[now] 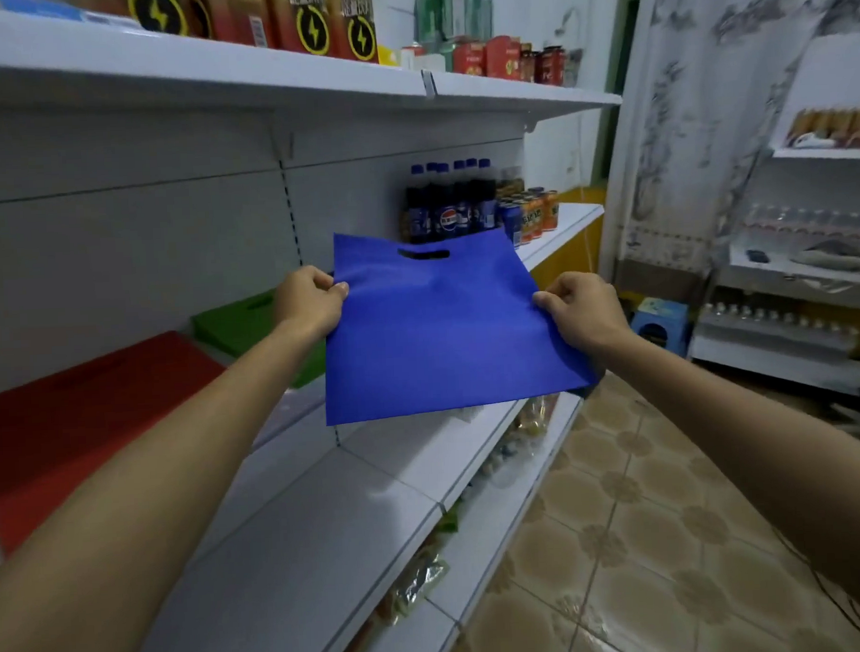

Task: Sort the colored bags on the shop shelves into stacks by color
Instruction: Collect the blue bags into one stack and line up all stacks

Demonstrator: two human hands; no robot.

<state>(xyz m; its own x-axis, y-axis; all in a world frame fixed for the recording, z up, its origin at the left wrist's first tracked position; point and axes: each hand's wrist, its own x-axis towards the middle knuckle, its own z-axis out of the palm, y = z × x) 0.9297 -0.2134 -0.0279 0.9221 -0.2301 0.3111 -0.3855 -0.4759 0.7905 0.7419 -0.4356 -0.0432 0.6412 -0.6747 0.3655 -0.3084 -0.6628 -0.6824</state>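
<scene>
A blue bag is hanging flat in the air above the white shelf, its handle slot on the far side. The left hand is pinching its left edge and the right hand its right edge. A green bag and red bag are lying on the shelf to the left; cola bottles are standing beyond.

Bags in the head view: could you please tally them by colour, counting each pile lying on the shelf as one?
Blue bag: 1, pinched by the left hand and the right hand
Green pile: 1
Red pile: 1
Total: 3
How many bags each pile holds cannot be told.
</scene>
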